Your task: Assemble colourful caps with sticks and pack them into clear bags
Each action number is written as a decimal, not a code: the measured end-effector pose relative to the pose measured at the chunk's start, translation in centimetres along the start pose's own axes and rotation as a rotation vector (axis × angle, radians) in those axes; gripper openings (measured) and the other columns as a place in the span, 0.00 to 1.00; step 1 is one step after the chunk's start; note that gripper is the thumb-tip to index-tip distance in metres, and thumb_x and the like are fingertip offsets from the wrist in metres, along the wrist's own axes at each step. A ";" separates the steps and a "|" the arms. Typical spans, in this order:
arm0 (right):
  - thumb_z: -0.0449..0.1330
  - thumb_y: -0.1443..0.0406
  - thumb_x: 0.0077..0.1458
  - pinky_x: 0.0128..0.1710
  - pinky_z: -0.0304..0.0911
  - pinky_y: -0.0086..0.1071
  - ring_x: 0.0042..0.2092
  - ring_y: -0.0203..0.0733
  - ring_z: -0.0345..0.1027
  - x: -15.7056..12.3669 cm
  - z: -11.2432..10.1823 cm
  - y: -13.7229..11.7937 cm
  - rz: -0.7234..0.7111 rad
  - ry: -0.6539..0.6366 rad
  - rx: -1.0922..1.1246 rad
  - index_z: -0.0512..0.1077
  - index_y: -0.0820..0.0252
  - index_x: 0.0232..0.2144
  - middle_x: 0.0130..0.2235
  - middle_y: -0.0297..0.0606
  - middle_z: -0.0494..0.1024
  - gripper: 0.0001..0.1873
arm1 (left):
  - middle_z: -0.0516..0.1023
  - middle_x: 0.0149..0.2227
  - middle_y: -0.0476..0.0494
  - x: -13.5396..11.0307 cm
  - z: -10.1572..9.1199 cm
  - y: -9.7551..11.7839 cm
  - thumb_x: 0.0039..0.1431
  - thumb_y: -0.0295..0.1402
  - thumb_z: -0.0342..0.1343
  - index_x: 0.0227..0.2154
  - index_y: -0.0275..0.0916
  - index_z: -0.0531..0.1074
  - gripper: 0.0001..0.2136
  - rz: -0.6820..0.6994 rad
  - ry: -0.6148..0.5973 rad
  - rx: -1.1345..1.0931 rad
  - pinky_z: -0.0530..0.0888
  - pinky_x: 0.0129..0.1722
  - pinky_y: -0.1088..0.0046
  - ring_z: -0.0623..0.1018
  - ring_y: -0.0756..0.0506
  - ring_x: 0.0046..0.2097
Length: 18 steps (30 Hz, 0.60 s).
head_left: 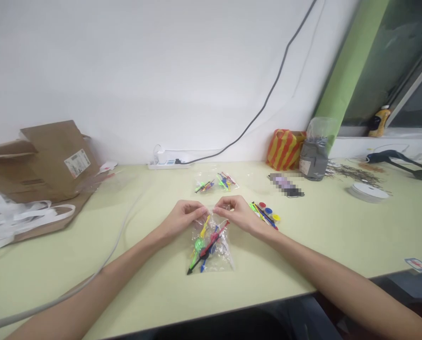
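In front of me a clear plastic bag [226,262] hangs or rests over the table, its lower part towards me. Inside lie several colourful plastic arrow spinners [199,244], in green, yellow, red, black and blue. My left hand [185,216] pinches the bag's top edge on the left. On the right, my right hand [240,213] pinches the same edge, thumb against fingers. Just beyond my right hand lie loose arrow pieces [264,216] and small discs in red, blue and yellow [268,211]. Farther back are more bagged spinners [225,180].
A cardboard box [57,153] and white straps [23,215] occupy the left. A power strip [166,164] sits by the wall. Rightward are a striped bag [285,148], a grey container [313,160], a blurred phone [287,185] and a white spool [368,191]. A grey cable [105,259] crosses my left forearm.
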State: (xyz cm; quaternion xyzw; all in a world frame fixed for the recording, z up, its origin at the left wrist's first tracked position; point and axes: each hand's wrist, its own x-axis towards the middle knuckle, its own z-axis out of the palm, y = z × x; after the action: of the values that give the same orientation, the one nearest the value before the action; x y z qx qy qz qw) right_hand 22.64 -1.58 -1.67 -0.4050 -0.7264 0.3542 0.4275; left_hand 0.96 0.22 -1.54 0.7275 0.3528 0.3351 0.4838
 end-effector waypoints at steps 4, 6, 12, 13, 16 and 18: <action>0.63 0.55 0.57 0.31 0.60 0.31 0.30 0.37 0.65 0.2 -0.3 0.3 0.022 0.039 0.013 0.75 0.61 0.27 0.27 0.34 0.75 0.14 | 0.78 0.28 0.45 0.1 -0.5 -0.1 0.61 0.47 0.60 0.28 0.37 0.78 0.17 -0.001 0.076 0.019 0.70 0.32 0.74 0.75 0.48 0.31; 0.62 0.55 0.57 0.31 0.60 0.31 0.30 0.37 0.65 0.2 -0.4 0.2 0.024 0.050 0.026 0.74 0.61 0.27 0.26 0.34 0.74 0.15 | 0.78 0.27 0.46 0.2 -0.7 -0.2 0.61 0.47 0.60 0.28 0.37 0.78 0.17 0.005 0.097 0.009 0.69 0.31 0.74 0.74 0.48 0.29; 0.61 0.58 0.58 0.32 0.59 0.30 0.30 0.36 0.65 0.0 -0.3 -0.4 0.048 0.032 0.035 0.73 0.61 0.28 0.27 0.33 0.74 0.13 | 0.76 0.26 0.47 0.3 -0.6 -0.5 0.60 0.47 0.61 0.28 0.36 0.77 0.17 0.012 0.124 -0.035 0.68 0.29 0.75 0.71 0.50 0.27; 0.61 0.58 0.58 0.33 0.59 0.30 0.30 0.36 0.66 0.0 -0.3 -0.4 0.047 0.023 0.047 0.73 0.61 0.28 0.27 0.33 0.73 0.12 | 0.75 0.26 0.47 0.3 -0.7 -0.6 0.59 0.48 0.61 0.28 0.36 0.77 0.18 0.011 0.136 -0.038 0.68 0.29 0.76 0.71 0.50 0.27; 0.59 0.59 0.59 0.33 0.59 0.30 0.31 0.37 0.67 -0.1 -0.2 -0.6 0.051 0.016 0.079 0.73 0.61 0.34 0.26 0.32 0.72 0.11 | 0.76 0.27 0.46 0.6 -1.1 -0.9 0.58 0.49 0.61 0.29 0.35 0.76 0.19 -0.002 0.225 -0.057 0.68 0.28 0.76 0.72 0.50 0.28; 0.58 0.59 0.61 0.32 0.57 0.29 0.30 0.36 0.66 -0.2 -0.2 -0.7 0.078 0.026 0.058 0.72 0.61 0.38 0.25 0.31 0.72 0.10 | 0.76 0.28 0.45 0.8 -1.7 -1.2 0.56 0.50 0.62 0.30 0.35 0.76 0.19 -0.003 0.336 -0.107 0.69 0.28 0.76 0.73 0.49 0.28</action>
State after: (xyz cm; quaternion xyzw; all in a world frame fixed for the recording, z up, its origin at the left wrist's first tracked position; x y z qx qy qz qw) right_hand 22.72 -2.03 -1.02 -0.4250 -0.6939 0.3862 0.4344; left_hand -0.23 2.02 -2.00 0.6340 0.4113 0.4697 0.4564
